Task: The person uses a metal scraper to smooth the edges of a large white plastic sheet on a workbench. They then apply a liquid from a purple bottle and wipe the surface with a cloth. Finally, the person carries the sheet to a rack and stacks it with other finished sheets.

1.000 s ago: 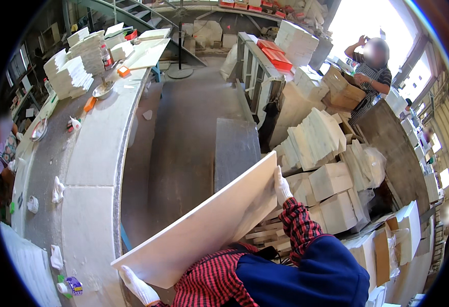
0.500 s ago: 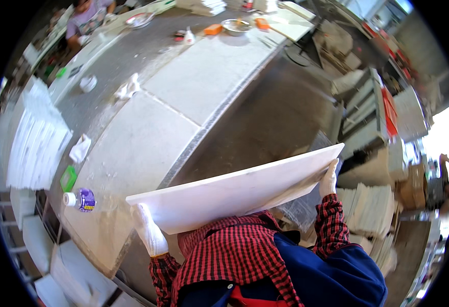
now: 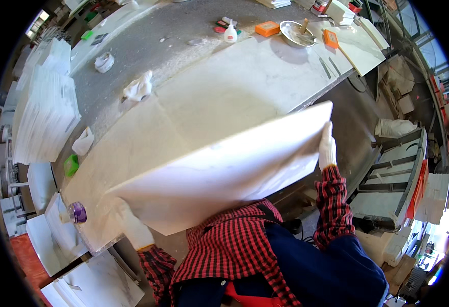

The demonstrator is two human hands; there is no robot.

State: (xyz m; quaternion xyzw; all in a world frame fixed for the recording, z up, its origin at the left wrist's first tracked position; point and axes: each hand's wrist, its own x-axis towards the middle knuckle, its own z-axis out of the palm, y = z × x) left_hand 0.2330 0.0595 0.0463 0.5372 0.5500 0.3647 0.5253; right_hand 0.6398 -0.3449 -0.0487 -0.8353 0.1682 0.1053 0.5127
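Observation:
Both my hands wear white gloves and hold a white stone slab with faint grey veining. It is tilted in front of my body, its right end higher in the picture. My left hand grips the lower left end, with the fingers partly hidden and blurred. At the opposite end, my right hand is closed around the short edge. Beyond the slab lies a workbench topped near me with pale stone panels; the held slab overlaps their near side in view.
On the bench are a purple-labelled bottle, a green object, white cloths, a white squeeze bottle, orange boxes and a metal bowl. Stacked slabs stand left. A rack stands right.
The slab has moved up and left over the bench's near edge, with both hands holding it. My view has turned, shifting the bowl and orange boxes rightward.

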